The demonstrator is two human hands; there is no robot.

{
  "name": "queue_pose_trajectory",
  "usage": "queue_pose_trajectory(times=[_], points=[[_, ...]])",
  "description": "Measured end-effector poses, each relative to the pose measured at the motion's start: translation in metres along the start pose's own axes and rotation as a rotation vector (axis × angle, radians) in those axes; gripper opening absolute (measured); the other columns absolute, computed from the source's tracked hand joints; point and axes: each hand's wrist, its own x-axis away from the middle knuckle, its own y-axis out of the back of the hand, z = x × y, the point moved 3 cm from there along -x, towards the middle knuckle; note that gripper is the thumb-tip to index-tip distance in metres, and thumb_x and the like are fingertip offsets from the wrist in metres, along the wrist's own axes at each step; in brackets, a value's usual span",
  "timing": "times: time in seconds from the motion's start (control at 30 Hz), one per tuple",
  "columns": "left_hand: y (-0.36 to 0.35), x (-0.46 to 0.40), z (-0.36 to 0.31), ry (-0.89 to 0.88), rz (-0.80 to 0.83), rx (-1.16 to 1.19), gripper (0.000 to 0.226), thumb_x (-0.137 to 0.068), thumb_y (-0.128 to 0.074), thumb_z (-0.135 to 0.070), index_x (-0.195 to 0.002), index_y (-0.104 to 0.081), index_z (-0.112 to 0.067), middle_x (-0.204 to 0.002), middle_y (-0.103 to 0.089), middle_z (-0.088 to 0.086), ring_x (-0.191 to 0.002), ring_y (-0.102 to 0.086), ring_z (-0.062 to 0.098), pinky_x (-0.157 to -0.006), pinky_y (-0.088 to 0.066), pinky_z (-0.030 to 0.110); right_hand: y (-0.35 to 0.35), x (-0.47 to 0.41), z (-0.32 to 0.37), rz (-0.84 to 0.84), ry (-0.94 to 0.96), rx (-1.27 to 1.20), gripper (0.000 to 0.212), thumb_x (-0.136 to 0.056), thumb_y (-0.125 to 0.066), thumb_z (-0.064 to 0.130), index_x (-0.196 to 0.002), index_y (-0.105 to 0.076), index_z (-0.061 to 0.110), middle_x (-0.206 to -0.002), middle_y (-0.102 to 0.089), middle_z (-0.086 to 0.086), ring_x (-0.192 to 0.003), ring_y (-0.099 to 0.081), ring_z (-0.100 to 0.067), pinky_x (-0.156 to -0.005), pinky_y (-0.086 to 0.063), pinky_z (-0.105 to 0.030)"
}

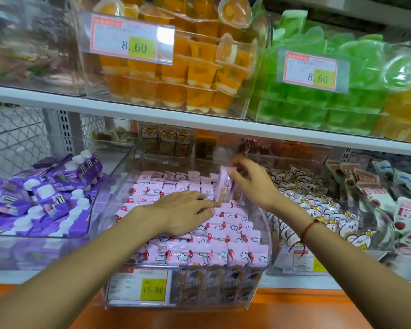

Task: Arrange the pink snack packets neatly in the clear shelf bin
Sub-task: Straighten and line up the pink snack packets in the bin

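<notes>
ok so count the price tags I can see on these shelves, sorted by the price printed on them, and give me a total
8.60 tags: 2 (orange cups bin, green cups bin)
15.80 tags: 1 (pink packet bin)
Unreadable tags: 1 (bin right of it)
Total: 4

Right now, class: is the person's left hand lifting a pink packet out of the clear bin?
No. The left hand lies flat on the pink packets; the right hand holds the raised one.

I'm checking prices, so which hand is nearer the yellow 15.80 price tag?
Left. The left hand lies on the pink packets above the 15.80 price tag; the right hand is farther back, up right.
</notes>
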Motion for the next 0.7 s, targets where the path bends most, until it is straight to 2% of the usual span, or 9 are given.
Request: queue_pose_trajectory(times=[0.1, 0.17, 0.27, 0.33, 0.4, 0.53, 0.63, 0.7], points=[[0.0, -0.001, -0.001, -0.001, 0.002, 0.008, 0.046, -0.099, -0.016, -0.053, -0.144, -0.022, -0.047, -0.156, -0.02, -0.006, -0.142, -0.019, 0.016, -0.111, -0.018, 0.034, -0.002, -0.001, 0.0, 0.136, 0.003, 0.185, 0.005, -0.096, -0.05, 0.02, -0.092, -0.052, 0.022, -0.088, -0.064, 0.001, -0.077, -0.058, -0.018, -0.064, -0.039, -0.027], [0.0, -0.001, 0.0, 0.001, 0.004, 0.011, 0.046, -0.099, -0.016, -0.053, -0.144, -0.021, -0.047, -0.157, -0.019, -0.006, -0.142, -0.018, 0.015, -0.112, -0.017, 0.034, 0.0, -0.004, 0.003, 0.167, 0.052, 0.344, 0.008, -0.097, -0.048, 0.024, -0.098, -0.055, 0.019, -0.094, -0.068, -0.001, -0.084, -0.062, -0.023, -0.065, -0.039, -0.029], [0.0, 0.001, 0.0, -0.001, 0.0, 0.015, 0.046, -0.099, -0.016, -0.052, -0.144, -0.021, -0.047, -0.157, -0.019, -0.007, -0.142, -0.018, 0.015, -0.111, -0.018, 0.034, 0.003, -0.008, 0.008, 0.182, 0.13, 0.446, 0.015, -0.098, -0.047, 0.028, -0.104, -0.055, 0.017, -0.101, -0.067, -0.003, -0.089, -0.061, -0.025, -0.062, -0.034, -0.029], [0.0, 0.002, -0.001, -0.002, -0.004, 0.014, 0.045, -0.099, -0.017, -0.052, -0.144, -0.022, -0.048, -0.157, -0.019, -0.006, -0.142, -0.019, 0.016, -0.111, -0.018, 0.035, 0.003, -0.008, 0.01, 0.162, 0.177, 0.466, 0.015, -0.097, -0.049, 0.029, -0.104, -0.056, 0.017, -0.1, -0.063, -0.004, -0.088, -0.058, -0.026, -0.063, -0.034, -0.03], [0.001, 0.001, -0.001, 0.001, -0.006, 0.011, 0.045, -0.099, -0.017, -0.053, -0.144, -0.022, -0.049, -0.156, -0.02, -0.005, -0.141, -0.02, 0.017, -0.11, -0.02, 0.036, 0.002, -0.006, 0.01, 0.129, 0.191, 0.454, 0.014, -0.096, -0.05, 0.03, -0.102, -0.056, 0.018, -0.091, -0.06, -0.002, -0.082, -0.058, -0.026, -0.061, -0.036, -0.03], [0.002, 0.002, -0.001, 0.009, -0.004, 0.021, 0.045, -0.099, -0.017, -0.052, -0.144, -0.021, -0.049, -0.156, -0.019, -0.005, -0.142, -0.018, 0.017, -0.111, -0.019, 0.036, 0.004, -0.006, 0.007, 0.091, 0.185, 0.484, 0.014, -0.097, -0.049, 0.03, -0.1, -0.056, 0.018, -0.083, -0.067, 0.001, -0.07, -0.061, -0.023, -0.056, -0.034, -0.026], [0.003, 0.002, -0.003, 0.013, 0.004, 0.062, 0.044, -0.099, -0.021, -0.051, -0.143, -0.024, -0.047, -0.156, -0.021, -0.005, -0.142, -0.02, 0.017, -0.112, -0.019, 0.036, 0.007, -0.012, 0.011, 0.045, 0.171, 0.455, 0.012, -0.097, -0.051, 0.03, -0.096, -0.058, 0.021, -0.079, -0.068, 0.002, -0.07, -0.062, -0.022, -0.06, -0.04, -0.027], [0.007, 0.001, -0.003, 0.019, -0.008, 0.166, 0.043, -0.099, -0.028, -0.05, -0.142, -0.032, -0.044, -0.154, -0.028, -0.006, -0.138, -0.029, 0.017, -0.112, -0.026, 0.035, 0.006, -0.014, 0.016, -0.017, 0.146, 0.34, 0.009, -0.094, -0.056, 0.026, -0.095, -0.062, 0.02, -0.083, -0.067, 0.003, -0.07, -0.059, -0.016, -0.065, -0.044, -0.028]])
